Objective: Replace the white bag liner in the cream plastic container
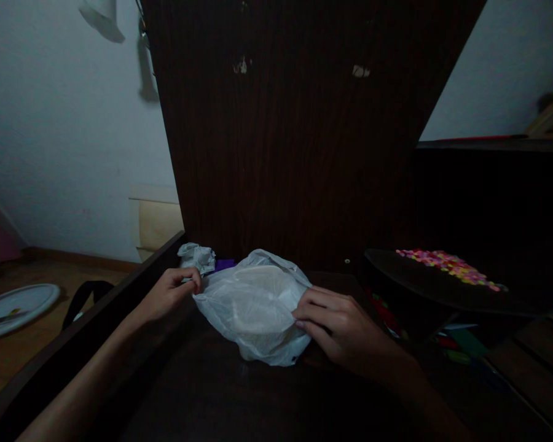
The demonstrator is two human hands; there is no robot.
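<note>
A thin white plastic bag [258, 307] lies on the dark wooden surface [203, 380], with a pale rounded container showing faintly through it. My left hand [177, 291] pinches the bag's left edge between thumb and fingers. On the other side, my right hand [329, 316] grips the bag's right edge, its fingers bent over the plastic. What the container holds cannot be made out through the bag.
Crumpled pale plastic [197, 258] and a purple item [224, 264] sit behind the bag. A tall dark panel [281, 153] rises at the back. To the right, colourful small pieces [449, 267] lie on a dark curved shelf. A raised edge [96, 319] runs along the left.
</note>
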